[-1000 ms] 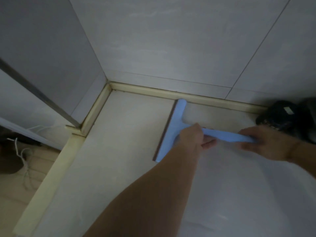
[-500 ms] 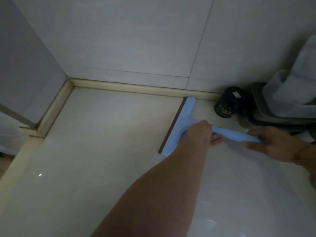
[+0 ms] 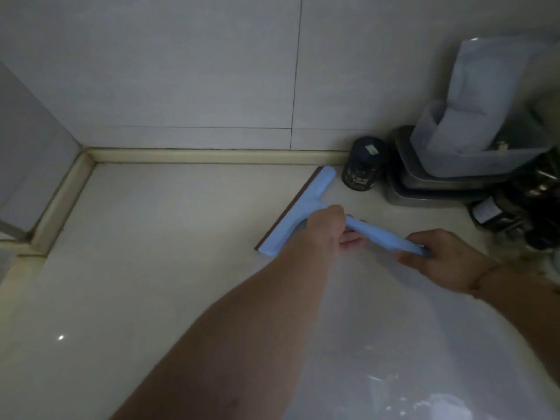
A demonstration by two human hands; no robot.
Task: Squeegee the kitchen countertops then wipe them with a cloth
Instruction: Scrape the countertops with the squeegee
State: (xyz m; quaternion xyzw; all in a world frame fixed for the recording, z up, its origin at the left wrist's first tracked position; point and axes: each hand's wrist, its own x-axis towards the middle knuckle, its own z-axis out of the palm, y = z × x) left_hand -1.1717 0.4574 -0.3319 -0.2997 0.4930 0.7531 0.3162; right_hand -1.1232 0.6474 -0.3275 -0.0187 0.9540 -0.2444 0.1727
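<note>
Both hands on the blue squeegee (image 3: 298, 212), on the countertop (image 3: 157, 268) toward its back edge, right of centre. Left hand (image 3: 325, 230) grips the handle right where it meets the blade head; right hand (image 3: 436, 259) wraps the handle's free end. Blade's long axis runs diagonally, far tip nearly at the back-edge trim (image 3: 212, 155), near tip toward the front; dark rubber strip faces the left corner, seems to be down on the surface. Handle trails right, so the blade lies left of and beyond both hands, left hand nearer it. Far tip is just beside a dark jar (image 3: 363, 168); stacked metal trays (image 3: 430, 189) with a plastic container (image 3: 472, 147) sit further right. Judgement: still the squeegee step. No cloth identifiable in view.
</note>
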